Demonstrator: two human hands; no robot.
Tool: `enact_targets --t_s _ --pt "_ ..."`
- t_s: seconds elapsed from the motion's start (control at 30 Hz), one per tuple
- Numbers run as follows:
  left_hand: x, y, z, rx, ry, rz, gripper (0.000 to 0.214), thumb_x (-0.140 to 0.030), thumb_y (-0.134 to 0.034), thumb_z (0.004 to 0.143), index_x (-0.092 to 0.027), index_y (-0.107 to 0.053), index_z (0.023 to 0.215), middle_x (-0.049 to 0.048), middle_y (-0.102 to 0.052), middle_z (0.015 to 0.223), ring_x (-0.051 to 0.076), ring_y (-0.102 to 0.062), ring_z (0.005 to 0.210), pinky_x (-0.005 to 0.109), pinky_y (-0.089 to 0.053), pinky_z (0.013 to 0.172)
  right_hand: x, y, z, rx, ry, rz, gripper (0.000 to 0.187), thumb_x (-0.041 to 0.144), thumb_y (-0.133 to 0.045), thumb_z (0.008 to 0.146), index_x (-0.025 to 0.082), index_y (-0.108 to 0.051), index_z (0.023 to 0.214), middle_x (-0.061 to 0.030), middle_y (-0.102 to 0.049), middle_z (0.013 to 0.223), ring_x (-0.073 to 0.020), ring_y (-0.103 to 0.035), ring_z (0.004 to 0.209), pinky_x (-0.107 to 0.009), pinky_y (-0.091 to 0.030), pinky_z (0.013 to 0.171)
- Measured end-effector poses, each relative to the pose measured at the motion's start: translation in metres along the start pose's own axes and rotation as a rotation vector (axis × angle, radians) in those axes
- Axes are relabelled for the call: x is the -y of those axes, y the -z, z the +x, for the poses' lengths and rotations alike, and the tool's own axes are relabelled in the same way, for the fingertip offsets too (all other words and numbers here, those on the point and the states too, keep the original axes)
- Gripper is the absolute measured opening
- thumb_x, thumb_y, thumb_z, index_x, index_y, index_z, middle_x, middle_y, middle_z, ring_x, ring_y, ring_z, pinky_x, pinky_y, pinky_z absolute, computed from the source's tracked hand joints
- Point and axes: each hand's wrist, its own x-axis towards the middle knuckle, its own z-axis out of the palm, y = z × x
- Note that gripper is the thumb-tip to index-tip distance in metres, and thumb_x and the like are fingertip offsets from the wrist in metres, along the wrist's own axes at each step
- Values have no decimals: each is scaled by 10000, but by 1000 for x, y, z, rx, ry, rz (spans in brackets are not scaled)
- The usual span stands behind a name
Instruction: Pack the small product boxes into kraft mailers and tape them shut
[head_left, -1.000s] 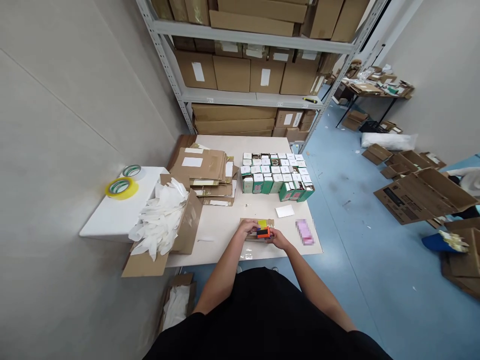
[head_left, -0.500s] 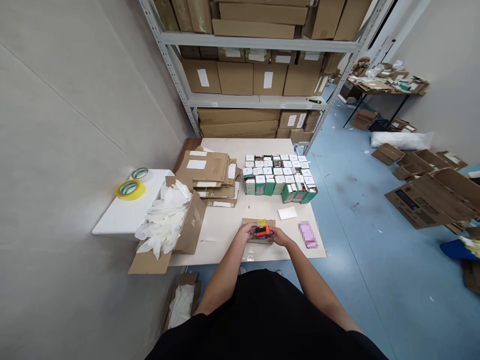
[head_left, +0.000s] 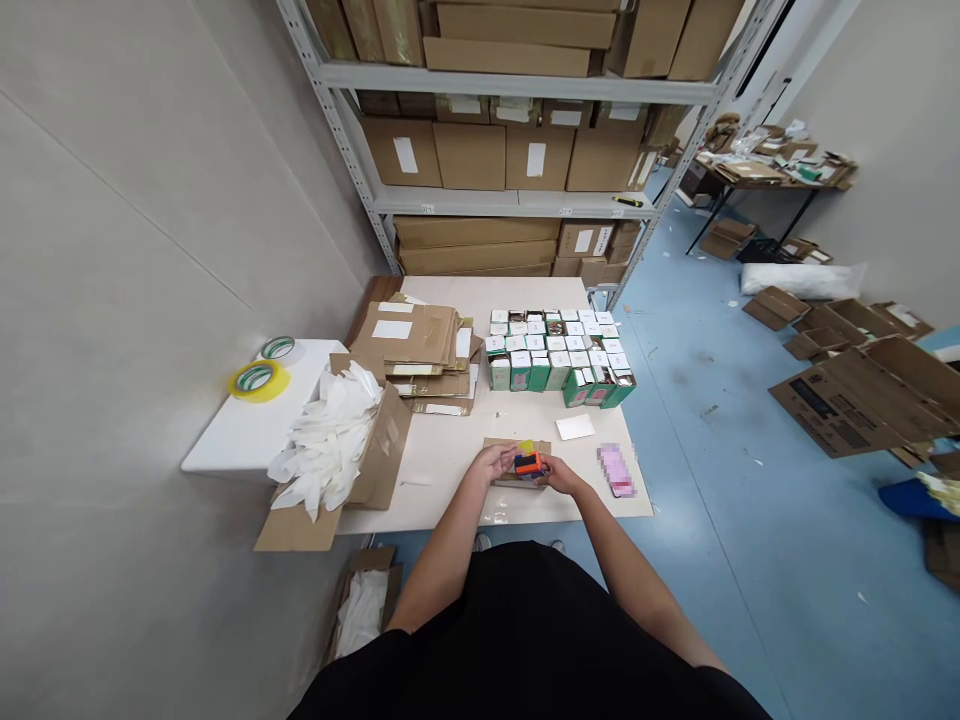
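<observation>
My right hand [head_left: 559, 474] is wrapped round an orange and dark-blue tape dispenser [head_left: 528, 463] with yellowish tape [head_left: 526, 447] at its far side. The dispenser is over a small flat cardboard box [head_left: 495, 443] near the front edge of the table. Just left of the dispenser is my left hand [head_left: 496, 462], its fingers stretched out over the box's left part. Whether its fingertips touch the tape is too small to tell. A white card [head_left: 575, 427] lies beyond my right hand, and a pink blurred item [head_left: 616, 470] lies to its right.
Rows of small green-and-white boxes [head_left: 556, 350] stand at the table's back right. Flattened cartons [head_left: 416, 345] are stacked at the back left. An open carton of white paper [head_left: 330, 440] sits left, beside tape rolls [head_left: 259, 381]. Shelving [head_left: 517, 203] stands behind.
The tape dispenser has shifted slightly to the right, away from my left hand. My left hand's fingers have opened out beside it; my right hand keeps its hold.
</observation>
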Motion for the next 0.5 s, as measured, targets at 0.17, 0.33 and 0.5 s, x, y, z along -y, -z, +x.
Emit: enact_targets --t_s 0.17,0.33,0.5 --pt "-3 12 -4 46 -49 144 283 -67 -794 672 -146 -784 943 91 -808 972 145 -723 779 199 -522 634 2 0 1 -13 -22 -64 488 305 -838 622 214 -712 1085 -68 -772 1117 -287 -694 1044 -464 -520 998" --pt "-1 13 -1 40 -322 260 274 -30 -807 601 -156 -798 845 60 -804 893 174 -724 840 277 -567 812 -3 1 2 -6 -31 -63 547 324 -838 614 208 -710 1133 -64 -773 1126 -287 -697 1051 -462 -518 1000" --pt "6 8 4 -32 -451 367 154 -146 -838 644 -167 -791 789 44 -776 785 186 -709 767 314 -582 800 -9 0 3 -8 -42 -85 541 323 -823 612 218 -710 1130 -46 -774 1117 -286 -700 1053 -454 -515 1003"
